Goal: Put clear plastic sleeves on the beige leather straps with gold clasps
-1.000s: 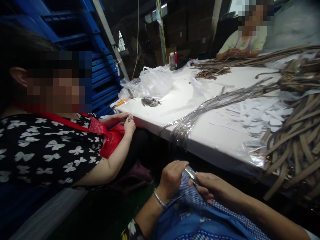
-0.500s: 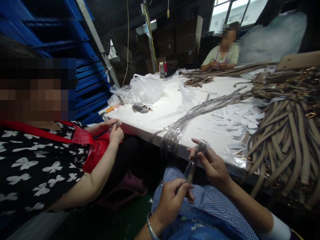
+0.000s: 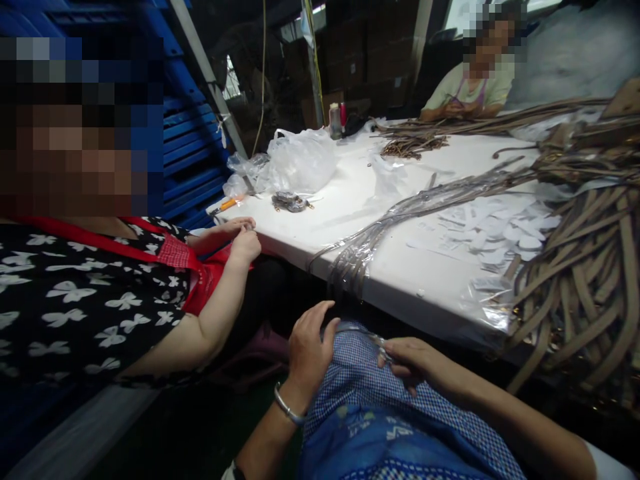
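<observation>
My right hand [image 3: 417, 360] pinches one end of a thin strap in clear plastic [image 3: 364, 331], held low above my blue checked apron [image 3: 395, 400]. The strap runs left towards my left hand [image 3: 311, 347], whose fingers are stretched out with the thumb apart. Whether the strap's far end touches that thumb I cannot tell. Beyond my hands, a bundle of plastic-wrapped straps [image 3: 357, 260] hangs over the front edge of the white table [image 3: 320, 230].
Brown straps [image 3: 590, 260] with brass-coloured clasps are heaped at the right, beside white paper tags [image 3: 500, 227]. Plastic bags [image 3: 303, 163] and a coiled strap [image 3: 290, 201] lie farther back. A co-worker in a red apron [image 3: 205, 280] sits at left; another person [image 3: 470, 93] sits across.
My left hand has let go of the wrapped strap, moved left and opened. My right hand has come down towards my lap with the strap. The view has shifted slightly.
</observation>
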Demonstrator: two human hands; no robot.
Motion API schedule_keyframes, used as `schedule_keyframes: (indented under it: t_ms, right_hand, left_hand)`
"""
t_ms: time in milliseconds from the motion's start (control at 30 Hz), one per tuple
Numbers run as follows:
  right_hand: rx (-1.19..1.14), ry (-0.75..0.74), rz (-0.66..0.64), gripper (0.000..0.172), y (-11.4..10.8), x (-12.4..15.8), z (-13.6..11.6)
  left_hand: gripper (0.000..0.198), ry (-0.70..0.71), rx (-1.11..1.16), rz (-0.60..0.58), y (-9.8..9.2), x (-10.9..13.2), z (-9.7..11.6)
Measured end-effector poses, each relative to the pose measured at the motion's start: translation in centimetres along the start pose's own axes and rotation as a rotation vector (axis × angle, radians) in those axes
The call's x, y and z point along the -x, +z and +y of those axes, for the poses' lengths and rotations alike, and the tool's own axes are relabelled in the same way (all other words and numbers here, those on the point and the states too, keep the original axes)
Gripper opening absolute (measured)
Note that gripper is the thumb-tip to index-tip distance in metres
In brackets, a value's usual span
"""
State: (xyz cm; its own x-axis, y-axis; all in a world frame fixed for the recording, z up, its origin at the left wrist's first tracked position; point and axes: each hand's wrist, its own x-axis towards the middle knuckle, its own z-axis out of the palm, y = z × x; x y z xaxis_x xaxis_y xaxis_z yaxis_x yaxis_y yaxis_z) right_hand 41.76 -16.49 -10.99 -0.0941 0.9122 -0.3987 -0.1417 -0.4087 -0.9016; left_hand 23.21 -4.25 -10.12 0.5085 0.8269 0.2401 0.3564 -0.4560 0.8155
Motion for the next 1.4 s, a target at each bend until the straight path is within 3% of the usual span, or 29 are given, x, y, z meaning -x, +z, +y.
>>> schedule_keyframes:
  t_ms: [33,133,267,400,467,567,633,733,867,933,1000,1033,1100,1200,1233,1300,1400]
  right_hand:
    - [-0.115,0.047,-0.037,0.043,0.0,0.3,-0.4]
    - [-0.285,0.051,-0.098,0.035,0.2,0.9,-1.7]
    - [-0.367,-0.106,-0.100,0.033,0.9,1.5,-3.8]
    - [-0.320,-0.410,0.108,0.042,0.5,1.5,-5.9]
    - [-0.155,-0.593,0.276,0.045,-0.1,1.1,-6.4]
    - [0.328,-0.781,0.505,0.043,-1.7,0.0,-5.7]
    - [0.680,-0.851,0.497,0.041,-2.8,-0.8,-4.2]
    - [0.967,-0.904,0.322,0.044,-3.7,-1.6,-1.2]
    - [1.062,-0.858,0.187,0.041,-2.5,-1.4,1.5]
    - [1.058,-0.813,0.161,0.027,-1.5,-1.0,1.8]
    - [1.013,-0.712,0.162,0.025,-0.6,-0.6,1.4]
    - [0.957,-0.628,0.166,0.027,-0.3,-0.3,1.1]
    - [0.737,-0.411,0.141,0.032,0.0,0.2,0.4]
    - [0.195,-0.033,-0.033,0.038,0.1,1.0,-0.3]
    - [0.031,0.052,-0.094,0.038,0.1,1.2,-0.4]
    - [-0.198,0.134,-0.164,0.035,0.2,1.6,-0.7]
    - [-0.344,0.106,-0.188,0.030,0.8,2.1,-1.8]
  left_hand:
    - [0.027,0.083,-0.038,-0.025,0.3,0.5,0.0]
    - [0.037,0.224,0.019,-0.246,2.0,2.3,0.3]
    - [0.031,0.091,0.195,-0.293,4.5,2.7,0.4]
    - [0.039,-0.044,0.380,-0.375,5.1,2.4,0.6]
    - [0.039,-0.074,0.465,-0.453,4.8,2.7,1.2]
    - [0.039,-0.142,0.584,-0.538,3.6,3.6,2.7]
    - [0.037,-0.213,0.689,-0.554,2.6,4.0,3.6]
    - [0.035,-0.316,0.827,-0.530,1.0,3.8,4.3]
    - [0.038,-0.453,0.898,-0.472,-0.4,2.8,4.3]
    - [0.040,-0.501,0.889,-0.481,-0.7,2.1,4.0]
    - [0.043,-0.493,0.804,-0.506,-0.9,1.2,3.4]
    - [0.044,-0.452,0.713,-0.482,-1.0,0.8,3.0]
    - [0.039,-0.309,0.439,-0.321,-1.2,0.0,2.0]
    - [0.020,-0.064,0.078,-0.046,-1.3,0.0,1.0]
    - [0.021,-0.003,0.039,-0.052,-1.3,0.3,0.9]
    - [0.029,0.112,0.053,-0.200,-0.7,1.4,0.7]
    - [0.041,0.205,0.126,-0.397,1.1,3.0,0.5]
